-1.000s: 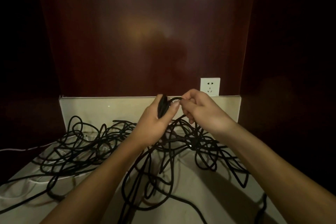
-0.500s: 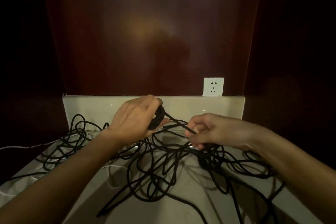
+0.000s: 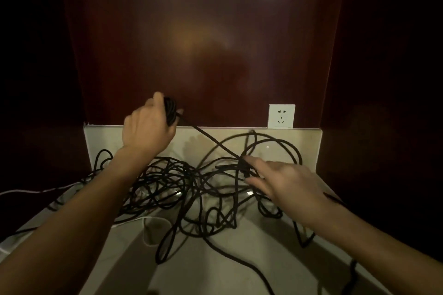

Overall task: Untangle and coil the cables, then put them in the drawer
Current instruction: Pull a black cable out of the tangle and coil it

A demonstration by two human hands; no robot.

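A long black cable lies in a loose tangle across the pale countertop. My left hand is raised at the back and grips a small black coil of that cable. One taut strand runs from the coil down to the right. My right hand is low over the tangle's right side, fingers extended leftward and touching the strands where the taut strand ends; whether it pinches one is hidden. A thin white cable lies under the black loops.
A white wall socket sits on the dark wood back panel, above the pale backsplash. A white cord trails off the counter's left side. Darkness surrounds the counter on both sides.
My left hand lifted the coil up and back. My right hand let its strand slide, dropped lower and moved right, and the strand between them stretched out straight.
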